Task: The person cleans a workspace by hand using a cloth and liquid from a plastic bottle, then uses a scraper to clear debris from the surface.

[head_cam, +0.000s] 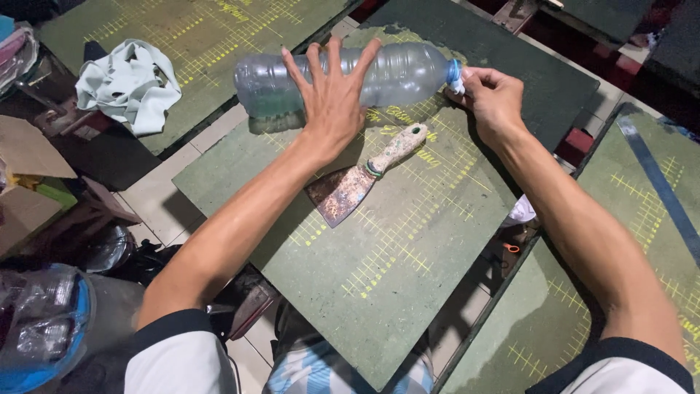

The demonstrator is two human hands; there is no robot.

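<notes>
The bottle's cap end is buried under the right hand [492, 98], which is closed around a scrap of white rag [457, 86] at the neck — the cap itself can't be made out, and part of the body is covered by the left hand [332, 91], laid flat with fingers spread. The clear plastic bottle [397, 73] lies on its side, long axis across the view, neck pointing right, at the far end of a green board [408, 241] marked with yellow grid lines. A rusty scraper [364, 177] lies just beside it — more boards around, tiled floor [157, 197] between, a pale cloth [131, 84] at left.

Clear plastic bottle [386, 76] lying sideways.
</notes>
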